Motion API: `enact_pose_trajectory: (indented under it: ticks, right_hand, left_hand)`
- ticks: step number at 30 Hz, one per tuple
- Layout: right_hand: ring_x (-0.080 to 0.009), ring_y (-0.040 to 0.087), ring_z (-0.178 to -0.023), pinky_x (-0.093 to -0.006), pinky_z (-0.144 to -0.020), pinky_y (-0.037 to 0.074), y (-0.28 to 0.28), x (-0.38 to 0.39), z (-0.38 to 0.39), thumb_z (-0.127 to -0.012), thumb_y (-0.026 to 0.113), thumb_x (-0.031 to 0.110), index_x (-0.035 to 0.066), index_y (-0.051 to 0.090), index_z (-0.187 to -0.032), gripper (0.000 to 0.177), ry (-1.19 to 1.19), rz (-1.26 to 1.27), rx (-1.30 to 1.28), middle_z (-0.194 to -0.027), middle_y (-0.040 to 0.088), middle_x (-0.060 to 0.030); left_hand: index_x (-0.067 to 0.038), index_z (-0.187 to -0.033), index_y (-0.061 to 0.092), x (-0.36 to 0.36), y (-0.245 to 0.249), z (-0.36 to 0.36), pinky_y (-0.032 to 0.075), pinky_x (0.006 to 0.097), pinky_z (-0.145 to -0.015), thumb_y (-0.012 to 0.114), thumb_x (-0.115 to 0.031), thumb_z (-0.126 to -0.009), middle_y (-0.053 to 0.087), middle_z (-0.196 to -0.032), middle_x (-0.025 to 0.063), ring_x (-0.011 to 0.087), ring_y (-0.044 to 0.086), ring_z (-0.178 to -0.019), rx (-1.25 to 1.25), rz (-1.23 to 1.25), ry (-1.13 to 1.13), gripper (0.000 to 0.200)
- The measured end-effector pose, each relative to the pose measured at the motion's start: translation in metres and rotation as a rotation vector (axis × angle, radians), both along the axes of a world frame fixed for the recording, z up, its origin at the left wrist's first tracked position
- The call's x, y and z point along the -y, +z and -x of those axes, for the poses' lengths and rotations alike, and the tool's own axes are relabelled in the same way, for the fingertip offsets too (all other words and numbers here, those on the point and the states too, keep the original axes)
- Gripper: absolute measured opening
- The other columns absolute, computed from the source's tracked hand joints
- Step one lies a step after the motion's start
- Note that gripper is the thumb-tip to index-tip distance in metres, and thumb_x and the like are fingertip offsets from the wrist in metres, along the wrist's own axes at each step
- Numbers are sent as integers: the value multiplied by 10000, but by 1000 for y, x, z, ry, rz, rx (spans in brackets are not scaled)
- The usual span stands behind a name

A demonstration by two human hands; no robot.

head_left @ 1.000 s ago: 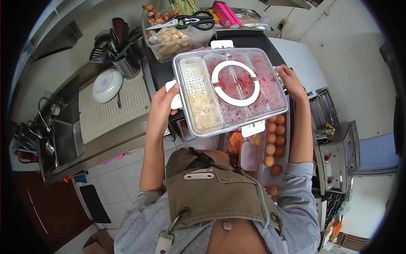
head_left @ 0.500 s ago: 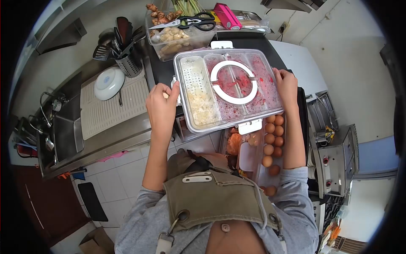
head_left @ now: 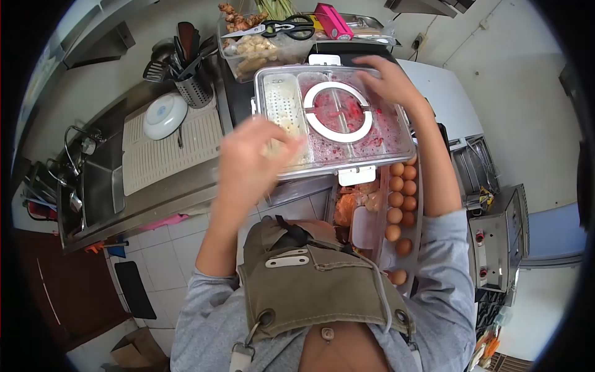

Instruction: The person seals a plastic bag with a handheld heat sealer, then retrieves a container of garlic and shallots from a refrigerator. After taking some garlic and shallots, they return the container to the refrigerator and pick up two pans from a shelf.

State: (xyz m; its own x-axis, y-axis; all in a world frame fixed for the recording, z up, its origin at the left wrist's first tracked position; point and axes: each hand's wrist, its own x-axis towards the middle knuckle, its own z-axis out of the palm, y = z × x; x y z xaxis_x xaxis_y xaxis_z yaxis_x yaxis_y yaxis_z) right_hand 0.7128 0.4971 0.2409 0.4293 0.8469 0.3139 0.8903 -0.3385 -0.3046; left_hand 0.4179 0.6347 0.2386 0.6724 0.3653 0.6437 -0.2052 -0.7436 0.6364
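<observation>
Container: clear, lidded, divided inside; in front of the person, between the hands. Seems to sit on the black counter; underside hidden.
Left hand: blurred, bent over the container's near left corner. Can't tell if it grips anything.
Right hand: loose, fingers stretched over the lid's far right part, gripping nothing; contact with the lid unclear.
Ring handle: white, lies flat on the lid, no fingers on it.
Latches: near latch and far latch stick out past the rim; fastened or not, can't tell. Right side not readable under the hand.
Contents: pale stuff in the left section, red-pink in the rest; lid looks beaded, so likely slick.
Steadying: best with one palm planted on the container while the other hand works the rim; level, so the sections don't mix.
Pressure: light and even, opposite edges matched; a shove at one corner could skid or tip it.
Eggs: brown, just below the near edge in view, right forearm close by; elbow room matters.
Tub: behind the container, scissors lying across its top; fingers should stay clear of the blades.
</observation>
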Motion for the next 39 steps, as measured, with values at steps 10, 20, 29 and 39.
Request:
enact_pose_trajectory:
  ticks: [10,20,29,39]
  right_hand:
    - [-237,575,-928,-329,-830,434,-7,-55,-24,-802,579,529,27,562,-1101,584,82,339,-222,-992,620,-163]
    - [-350,490,-1140,-378,-951,386,-7,57,14,-742,560,632,-13,261,-1361,942,-434,-114,-378,-1222,463,-308]
    - [-200,613,-863,-350,-776,522,-129,108,184,-790,632,190,-37,519,-1093,395,-319,-1034,-1745,-976,606,-115]
    - [-305,537,-1071,-417,-950,422,-205,108,398,-694,597,241,-15,390,-1274,667,-700,-1708,-1513,-1185,529,-174]
  left_hand:
    - [-8,-924,579,69,-27,-27,486,336,-555,705,-186,-674,534,-792,71,227,595,-759,-388,-553,-96,332]
    - [-92,-1038,626,60,-39,11,458,327,-539,706,-188,-677,509,-731,38,195,562,-660,-264,-474,4,383]
    - [-111,-1005,666,12,-42,47,404,314,-479,741,-188,-663,440,-615,48,189,477,-520,-257,-461,-266,359]
    - [-13,-858,711,-88,-43,101,224,236,-442,788,-130,-612,411,-543,-21,63,356,-473,-286,285,-770,283]
